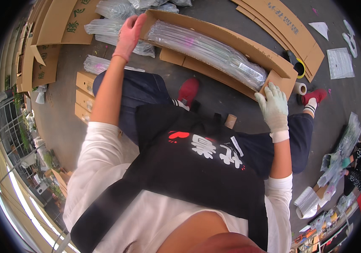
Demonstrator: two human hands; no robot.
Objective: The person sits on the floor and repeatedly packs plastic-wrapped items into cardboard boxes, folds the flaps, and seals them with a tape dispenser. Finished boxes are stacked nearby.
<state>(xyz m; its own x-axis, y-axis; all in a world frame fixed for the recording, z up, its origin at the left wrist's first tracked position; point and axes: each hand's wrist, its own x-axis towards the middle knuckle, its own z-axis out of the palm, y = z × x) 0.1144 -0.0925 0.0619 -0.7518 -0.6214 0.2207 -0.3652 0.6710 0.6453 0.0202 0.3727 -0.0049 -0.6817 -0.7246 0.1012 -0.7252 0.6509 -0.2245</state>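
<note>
A long cardboard box (205, 76) lies with its top open before me. Inside it is a row of clear plastic-wrapped bundles (205, 47), with green stems and a pink patch showing through. My left hand (130, 36), in a pink glove, touches the box's left end; its fingers point away from me, and their hold on the edge is partly hidden. At the other end, my right hand (274, 106) wears a pale glove. Its fingers are spread over the right end flap (281, 82), the thumb near the close side wall.
More plastic-wrapped bundles (117, 31) lie beyond my left hand. Flat cardboard (281, 31), a tape dispenser (297, 64) and a tape roll (300, 88) are at right. A cardboard tube (230, 121) sits near my apron. Small cartons (84, 98) stand left. Another person (359, 170) handles wrapped bundles far right.
</note>
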